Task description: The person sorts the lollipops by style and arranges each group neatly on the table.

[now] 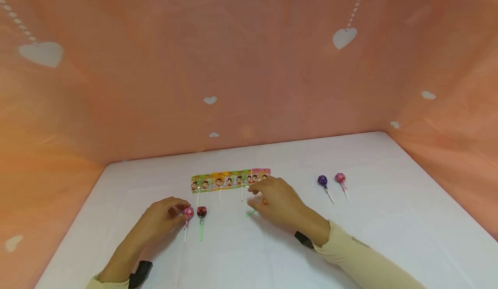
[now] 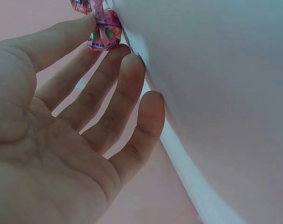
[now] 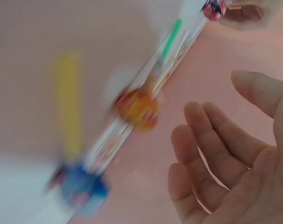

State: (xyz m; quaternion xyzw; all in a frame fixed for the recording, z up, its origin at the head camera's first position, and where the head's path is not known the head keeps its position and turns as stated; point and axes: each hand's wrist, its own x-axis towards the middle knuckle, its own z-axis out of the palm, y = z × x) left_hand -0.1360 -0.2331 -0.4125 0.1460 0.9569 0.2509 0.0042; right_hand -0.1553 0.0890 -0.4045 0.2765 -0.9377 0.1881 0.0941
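Observation:
My left hand (image 1: 161, 215) has its thumb and fingertips on either side of the head of a pink-wrapped lollipop (image 1: 188, 213), pinching it; the left wrist view shows the wrapped lollipop (image 2: 106, 30) at the thumb tip. Just right of it lies a dark red lollipop (image 1: 201, 212) with a green stick. My right hand (image 1: 278, 202) hovers with its fingers loosely bent and nothing between them. Close by in the right wrist view are an orange lollipop (image 3: 139, 109) with a green stick and a blurred blue lollipop (image 3: 83, 189) with a yellow stick. In the head view, my right hand mostly hides these.
Behind the hands lies a row of flat, colourful candy packets (image 1: 229, 179), some with white sticks. Farther right are a purple lollipop (image 1: 322, 181) and another pink lollipop (image 1: 340, 178). An orange curtain with white hearts (image 1: 249, 64) surrounds the white tabletop (image 1: 241, 258).

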